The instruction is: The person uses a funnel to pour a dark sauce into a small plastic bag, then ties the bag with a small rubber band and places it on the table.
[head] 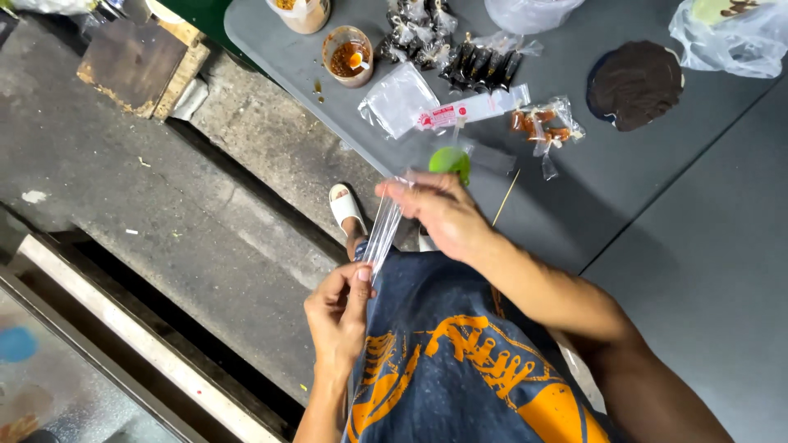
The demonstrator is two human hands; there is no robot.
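My left hand (338, 310) pinches the lower end of a small clear plastic bag (382, 230), thumb against fingers, near my dark blue shirt with its orange print. My right hand (437, 212) grips the upper end of the same bag at the edge of the grey table (640, 213). The bag is stretched taut between both hands. A green round object (450, 161) lies on the table just beyond my right fingers. A thin wooden skewer (506, 198) rests beside my right wrist.
On the table lie a stack of clear bags (398, 98), a tube-shaped packet with a red and white label (468, 109), wrapped brown snacks (543, 123), dark wrapped sweets (447, 45), a cup of brown sauce (347, 56) and a dark round slab (636, 84). My white sandal (345, 207) stands on concrete.
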